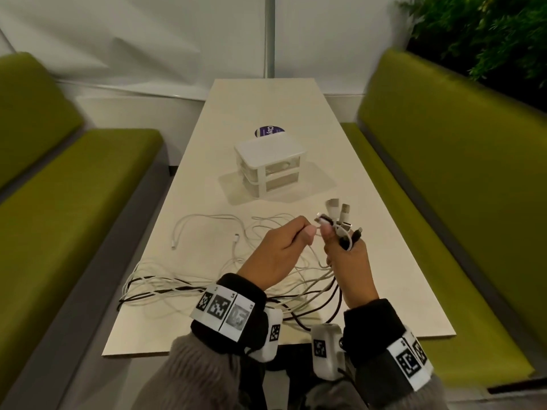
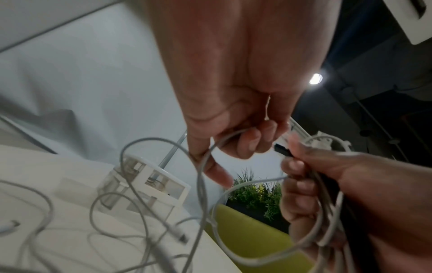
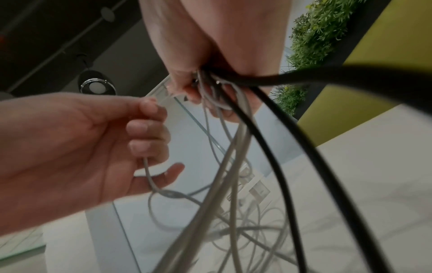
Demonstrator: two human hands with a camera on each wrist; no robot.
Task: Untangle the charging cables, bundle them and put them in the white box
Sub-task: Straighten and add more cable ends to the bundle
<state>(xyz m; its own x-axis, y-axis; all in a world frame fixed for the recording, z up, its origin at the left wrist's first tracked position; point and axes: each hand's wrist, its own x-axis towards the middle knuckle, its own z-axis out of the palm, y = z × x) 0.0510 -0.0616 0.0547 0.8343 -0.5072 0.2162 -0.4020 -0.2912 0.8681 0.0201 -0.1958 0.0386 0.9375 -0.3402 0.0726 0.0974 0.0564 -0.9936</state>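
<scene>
Two hands work above the near end of the table [image 1: 207,119], close together. My right hand [image 1: 352,270] is fisted round a bunch of charging cables [image 1: 331,279], white and black; their connector ends [image 1: 337,214] fan out above the fist and the cords hang below it to the tabletop. My left hand [image 1: 278,253] pinches one white cable [image 2: 203,166] between thumb and curled fingers, just beside the right hand's connector ends; that cord drops from under the palm in a loop. I see the remaining cable lengths lying in a loose tangle [image 1: 165,288] on the table beneath and left of both hands, with two white plugs [image 1: 174,244] free further out. Beyond the tangle stands the white box [image 1: 269,165], well apart from both grips, drawers closed. A round purple sticker [image 1: 268,131] lies behind it.
</scene>
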